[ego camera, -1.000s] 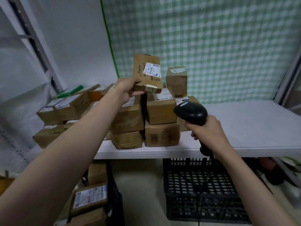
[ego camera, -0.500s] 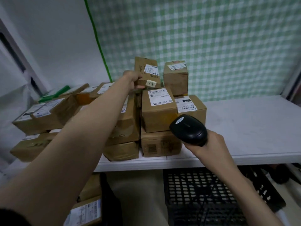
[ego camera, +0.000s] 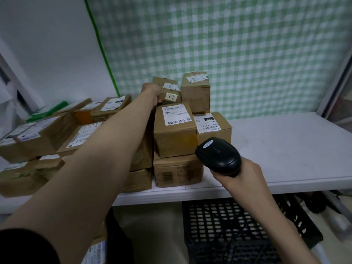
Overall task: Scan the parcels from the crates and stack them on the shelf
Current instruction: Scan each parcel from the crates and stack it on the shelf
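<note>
Presently the left hand [ego camera: 152, 92] grips a small parcel [ego camera: 168, 91] at upper centre, atop the shelf [ego camera: 285, 149] stack, lying just right of the grip. Right hand [ego camera: 242, 174], lower right, clasps the scanner [ego camera: 219, 156].

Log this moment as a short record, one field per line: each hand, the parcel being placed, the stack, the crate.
left hand: left hand reaches over the pile and grips a small parcel at the top rear
right hand: right hand holds the black scanner in front of the shelf edge
stack: brown parcels piled on the left part of the white shelf; a labelled parcel sits just below the gripped one
crate: black crate under the shelf; no parcels visible in it
</note>
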